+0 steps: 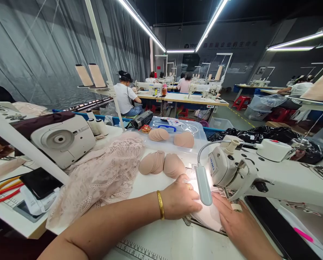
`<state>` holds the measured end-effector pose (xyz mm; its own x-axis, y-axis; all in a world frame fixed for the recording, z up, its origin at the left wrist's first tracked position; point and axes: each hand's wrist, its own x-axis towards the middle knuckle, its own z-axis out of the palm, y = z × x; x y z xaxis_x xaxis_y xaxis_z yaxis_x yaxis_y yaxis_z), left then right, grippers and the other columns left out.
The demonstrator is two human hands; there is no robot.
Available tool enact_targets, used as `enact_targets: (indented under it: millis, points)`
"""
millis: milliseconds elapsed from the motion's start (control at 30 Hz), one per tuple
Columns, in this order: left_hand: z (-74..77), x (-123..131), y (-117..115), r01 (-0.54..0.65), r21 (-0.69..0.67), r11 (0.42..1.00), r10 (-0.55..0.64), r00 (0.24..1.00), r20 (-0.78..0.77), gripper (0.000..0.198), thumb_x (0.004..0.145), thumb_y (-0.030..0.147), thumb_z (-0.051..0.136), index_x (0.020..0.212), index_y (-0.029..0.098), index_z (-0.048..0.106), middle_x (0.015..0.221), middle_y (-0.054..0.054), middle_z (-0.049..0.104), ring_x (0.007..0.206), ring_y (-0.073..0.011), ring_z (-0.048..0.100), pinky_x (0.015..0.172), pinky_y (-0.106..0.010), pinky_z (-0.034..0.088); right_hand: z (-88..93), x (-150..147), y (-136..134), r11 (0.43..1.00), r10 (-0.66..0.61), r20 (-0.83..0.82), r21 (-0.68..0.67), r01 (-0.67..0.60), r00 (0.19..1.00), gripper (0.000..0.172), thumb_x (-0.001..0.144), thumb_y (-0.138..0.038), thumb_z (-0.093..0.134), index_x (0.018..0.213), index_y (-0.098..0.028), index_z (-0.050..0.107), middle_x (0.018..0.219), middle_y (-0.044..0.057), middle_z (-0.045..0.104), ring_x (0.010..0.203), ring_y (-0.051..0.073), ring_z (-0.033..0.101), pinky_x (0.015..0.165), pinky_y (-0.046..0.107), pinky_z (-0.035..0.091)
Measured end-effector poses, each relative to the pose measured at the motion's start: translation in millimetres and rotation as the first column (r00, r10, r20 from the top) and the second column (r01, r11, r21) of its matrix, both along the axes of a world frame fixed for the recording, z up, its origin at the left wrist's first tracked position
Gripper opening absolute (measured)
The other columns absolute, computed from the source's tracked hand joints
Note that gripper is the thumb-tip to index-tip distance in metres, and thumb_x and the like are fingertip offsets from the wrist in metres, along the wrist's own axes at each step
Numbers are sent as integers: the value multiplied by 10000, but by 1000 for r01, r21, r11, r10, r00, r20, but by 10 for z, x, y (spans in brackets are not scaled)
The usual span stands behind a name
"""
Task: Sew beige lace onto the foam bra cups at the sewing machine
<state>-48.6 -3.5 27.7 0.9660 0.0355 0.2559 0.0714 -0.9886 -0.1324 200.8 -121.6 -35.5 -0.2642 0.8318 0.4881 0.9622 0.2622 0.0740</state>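
Lying on the white desk [177, 238] beneath the needle area of a white sewing machine [269, 162], a pale pink piece of thin-looking cloth [211, 218] occupies the centre of the clock face. The left hand [181, 198], at nine o'clock, bends its fingers over the cloth's near side; whether they pinch it or merely press cannot be told. The right hand [228, 213], at three o'clock, lies open and flattened, fingers extended along the cloth's other edge. Judged by its look, the cloth is light, soft and limp, liable to slide or pucker; it is best held flat by its opposite margins, with fingertips clear of the needle. At twelve o'clock hangs a slim grey lamp [204, 184] on a flexible metal neck; the machine's arm extends toward two. Near eleven o'clock rest two fanned stacks of beige-pink rounded pads [152, 163], with more behind them on a clear plastic box [200, 134]. At ten o'clock spreads a loose heap of blush lace fabric [104, 169]; at eight, a printed black ruler scale [134, 249] marks the desk.
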Motion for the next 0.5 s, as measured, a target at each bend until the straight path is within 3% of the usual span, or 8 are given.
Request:
enact_targets:
  millis: [133, 233, 400, 500]
  points:
    - [15, -17, 37, 7, 54, 999, -7, 1000, 9, 145, 766, 45, 648, 741, 170, 579, 860, -26, 674, 789, -187, 537, 953, -495, 291, 37, 3, -35, 995, 88, -70, -37, -90, 994, 527, 965, -158, 407, 1413, -323, 628, 1216, 69, 769, 1023, 249, 739, 864, 388, 576]
    - [14, -15, 49, 46, 37, 998, -47, 999, 24, 137, 802, 50, 637, 802, 185, 615, 883, 1, 688, 824, -190, 570, 966, -489, 288, 111, 8, -42, 970, 191, -99, -132, -204, 976, 489, 978, -162, 407, 1348, -349, 666, 1193, 41, 775, 998, 231, 737, 853, 367, 586]
    - [6, 5, 64, 63, -2, 998, -63, 997, 35, 158, 829, 46, 577, 795, 194, 619, 877, 13, 699, 818, -190, 576, 936, -492, 328, 93, 33, -29, 990, 64, -76, -125, -73, 995, 460, 1002, -208, 391, 1332, -329, 687, 1060, 61, 786, 939, 252, 739, 875, 402, 583]
    - [18, 14, 62, 69, -11, 998, -69, 997, -15, 148, 760, 38, 612, 750, 185, 599, 836, 3, 688, 776, -182, 553, 913, -487, 358, 60, 47, -21, 989, 88, -48, -119, -93, 995, 457, 1010, -231, 413, 1380, -336, 661, 1142, 59, 783, 985, 254, 741, 898, 397, 574]
